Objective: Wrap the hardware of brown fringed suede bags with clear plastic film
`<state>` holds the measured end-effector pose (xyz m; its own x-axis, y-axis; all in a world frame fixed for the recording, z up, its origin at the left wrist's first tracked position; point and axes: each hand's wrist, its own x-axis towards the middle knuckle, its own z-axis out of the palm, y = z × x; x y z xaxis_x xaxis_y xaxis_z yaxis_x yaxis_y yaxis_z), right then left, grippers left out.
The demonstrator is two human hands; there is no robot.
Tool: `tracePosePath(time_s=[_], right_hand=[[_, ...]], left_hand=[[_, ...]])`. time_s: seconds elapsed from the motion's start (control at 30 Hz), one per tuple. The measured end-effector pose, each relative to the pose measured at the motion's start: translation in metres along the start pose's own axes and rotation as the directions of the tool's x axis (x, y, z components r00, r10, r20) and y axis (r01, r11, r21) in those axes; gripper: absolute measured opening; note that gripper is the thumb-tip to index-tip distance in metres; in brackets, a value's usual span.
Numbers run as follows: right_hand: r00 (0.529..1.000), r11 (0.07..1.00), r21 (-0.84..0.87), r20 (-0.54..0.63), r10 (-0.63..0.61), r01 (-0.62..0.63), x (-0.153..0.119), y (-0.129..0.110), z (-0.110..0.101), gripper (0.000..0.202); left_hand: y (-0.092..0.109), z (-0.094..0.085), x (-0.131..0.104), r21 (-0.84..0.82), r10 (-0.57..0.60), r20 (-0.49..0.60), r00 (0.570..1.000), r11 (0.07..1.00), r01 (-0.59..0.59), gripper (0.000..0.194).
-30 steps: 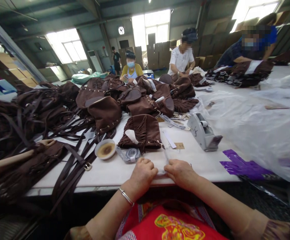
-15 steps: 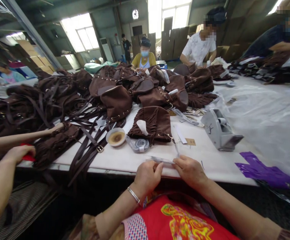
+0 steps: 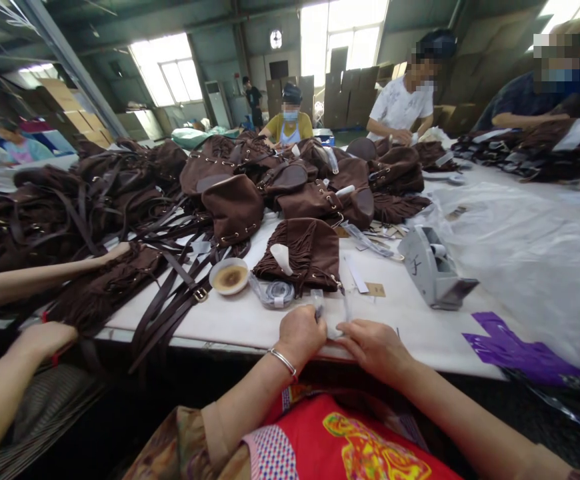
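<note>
Just in front of the table's near edge, my left hand (image 3: 303, 332) is closed round a clear plastic strip (image 3: 319, 303) that sticks up from its fingers. My right hand (image 3: 375, 343) pinches the strip's other end, close beside my left. A brown fringed bag (image 3: 315, 253) lies behind both hands, with a white paper piece (image 3: 281, 259) on it. From the bag's right corner a thin strap or strip hangs toward my right hand. A coiled strap in plastic (image 3: 277, 293) lies left of my hands, beside a white bowl (image 3: 229, 276) of brownish liquid.
A grey tape dispenser (image 3: 435, 267) stands at the right, near purple plastic (image 3: 525, 347) and clear sheeting (image 3: 520, 227). Brown bags (image 3: 235, 207) are heaped behind. At the left, a neighbour's hands (image 3: 45, 340) work at another bag. Several people stand or sit across the table.
My hands have drawn closer together, and the plastic, stretched flat between them before, is now bunched and bent upward. The neighbour's near hand has moved slightly down and right.
</note>
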<state>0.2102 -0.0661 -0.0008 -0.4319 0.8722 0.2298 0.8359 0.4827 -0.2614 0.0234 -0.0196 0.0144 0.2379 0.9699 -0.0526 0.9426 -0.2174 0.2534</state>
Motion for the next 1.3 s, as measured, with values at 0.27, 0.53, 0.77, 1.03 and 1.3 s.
tracePosePath(time_s=[0.27, 0.53, 0.77, 1.03, 1.3], right_hand=[[0.970, 0.941, -0.263, 0.171, -0.173, 0.214, 0.074, -0.014, -0.035, 0.020], [0.922, 0.966, -0.246, 0.386, 0.022, 0.080, 0.092, -0.030, -0.020, 0.024], [0.863, 0.964, -0.204, 0.443, 0.244, -0.168, 0.097, -0.033, -0.023, 0.025], [0.790, 0.800, 0.351, 0.568, 0.231, -0.487, 0.091, -0.020, -0.031, 0.033], [0.685, 0.444, 0.527, 0.618, 0.386, -0.725, 0.076, -0.022, -0.024, 0.077]], left_hand=[[0.006, -0.006, -0.006, 0.032, 0.089, 0.005, 0.996, 0.995, -0.089, 0.026], [-0.014, -0.001, -0.011, -0.107, 0.029, -0.057, 0.998, 0.994, -0.035, 0.027], [-0.026, 0.003, -0.005, -0.149, 0.161, -0.064, 0.985, 0.974, -0.169, 0.023], [-0.032, 0.004, -0.003, -0.192, 0.230, -0.087, 0.969, 0.951, -0.243, 0.018], [-0.030, 0.004, -0.018, -0.325, 0.224, -0.258, 0.940, 0.896, -0.302, 0.012]])
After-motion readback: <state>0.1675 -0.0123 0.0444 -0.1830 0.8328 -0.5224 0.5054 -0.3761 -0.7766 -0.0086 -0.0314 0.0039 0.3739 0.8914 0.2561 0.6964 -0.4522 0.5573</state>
